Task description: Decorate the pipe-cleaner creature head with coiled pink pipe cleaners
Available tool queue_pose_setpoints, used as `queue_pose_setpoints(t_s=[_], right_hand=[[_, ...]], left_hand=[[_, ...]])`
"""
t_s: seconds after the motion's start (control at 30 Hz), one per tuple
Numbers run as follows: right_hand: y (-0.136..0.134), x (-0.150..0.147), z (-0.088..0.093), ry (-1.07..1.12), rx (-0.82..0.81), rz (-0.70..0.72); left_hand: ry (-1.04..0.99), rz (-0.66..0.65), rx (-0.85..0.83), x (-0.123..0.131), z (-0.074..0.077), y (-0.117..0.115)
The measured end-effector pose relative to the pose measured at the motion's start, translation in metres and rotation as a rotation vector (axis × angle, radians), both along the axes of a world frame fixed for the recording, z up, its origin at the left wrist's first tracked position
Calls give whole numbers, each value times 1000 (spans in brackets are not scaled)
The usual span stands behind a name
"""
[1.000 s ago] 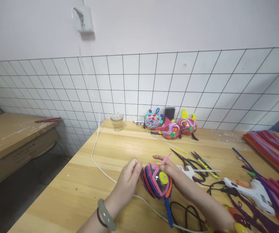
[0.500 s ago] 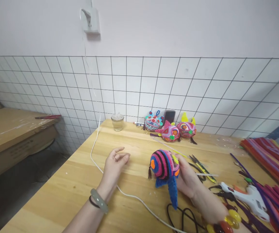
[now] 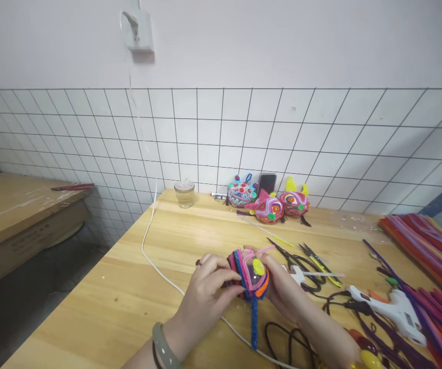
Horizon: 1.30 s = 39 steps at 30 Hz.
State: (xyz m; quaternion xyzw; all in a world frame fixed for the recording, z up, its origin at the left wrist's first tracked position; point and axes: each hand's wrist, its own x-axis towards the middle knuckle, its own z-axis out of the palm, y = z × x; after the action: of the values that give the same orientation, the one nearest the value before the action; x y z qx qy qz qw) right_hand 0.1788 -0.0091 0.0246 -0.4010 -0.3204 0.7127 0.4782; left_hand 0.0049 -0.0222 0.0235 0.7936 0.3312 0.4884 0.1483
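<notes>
Between my two hands is a round striped fish ornament (image 3: 248,274) of pink, black, blue and orange fuzzy strips, held above the table. A yellow disc and a bare dark patch show on the side turned to me, and a blue strip hangs below. My right hand (image 3: 278,279) grips it from the right side. My left hand (image 3: 213,289) is closed against its left side, thumb and fingers pinching at the strips; the fingertips partly cover that side. A loose pink strip end sticks up at the top.
Black scissors (image 3: 301,266), a white glue gun (image 3: 393,310) and bundles of fuzzy strips (image 3: 432,251) lie on the right. Several finished ornaments (image 3: 269,207) and a glass cup (image 3: 184,193) stand at the back. A white cable (image 3: 159,271) crosses the wooden table (image 3: 101,307).
My left hand has moved right and now takes hold of the ornament. The ornament has turned, so the side with the yellow disc faces me.
</notes>
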Motion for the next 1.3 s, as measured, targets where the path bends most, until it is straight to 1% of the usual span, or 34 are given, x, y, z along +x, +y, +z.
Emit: queue_pose_setpoints(t_s=[0.1, 0.17, 0.3, 0.4, 0.47, 0.53, 0.63, 0.7, 0.77, 0.83, 0.9, 0.97, 1.03, 1.13, 1.3], right_hand=[[1, 1, -5, -72, -5, -53], [2, 2, -7, -75, -17, -82], [5, 3, -4, 39, -31, -49], [10, 9, 2, 86, -25, -67], [15, 15, 6, 105, -22, -97], [19, 24, 9, 116, -21, -119], [23, 34, 13, 119, -31, -112], [23, 37, 14, 122, -47, -97], [22, 36, 14, 135, -62, -86], [18, 31, 15, 151, -71, -69], [12, 22, 15, 164, -85, -32], [5, 12, 16, 172, -112, 18], [-1, 3, 16, 174, -145, 70], [-7, -6, 16, 163, -155, 87], [-5, -5, 10, 152, -157, 50]], left_hand=[[-8, -8, -207, 0, 1, 0], [11, -22, -247, -1, 2, 1], [56, -68, -128, -3, 3, 0], [94, -143, -55, -2, 0, 0], [171, -216, -53, 0, -4, 0], [311, -263, -55, 2, -11, 1], [523, -223, -20, 2, -18, 5], [580, -176, -4, 1, -19, 8], [544, -109, 14, -1, -16, 8], [409, -20, 61, -4, -12, 7], [243, 66, 171, -7, -8, 5], [146, 124, 272, -8, -6, 2], [136, 127, 327, -8, -5, -1], [166, 67, 357, -5, -4, -3], [174, 29, 290, -3, -2, -3]])
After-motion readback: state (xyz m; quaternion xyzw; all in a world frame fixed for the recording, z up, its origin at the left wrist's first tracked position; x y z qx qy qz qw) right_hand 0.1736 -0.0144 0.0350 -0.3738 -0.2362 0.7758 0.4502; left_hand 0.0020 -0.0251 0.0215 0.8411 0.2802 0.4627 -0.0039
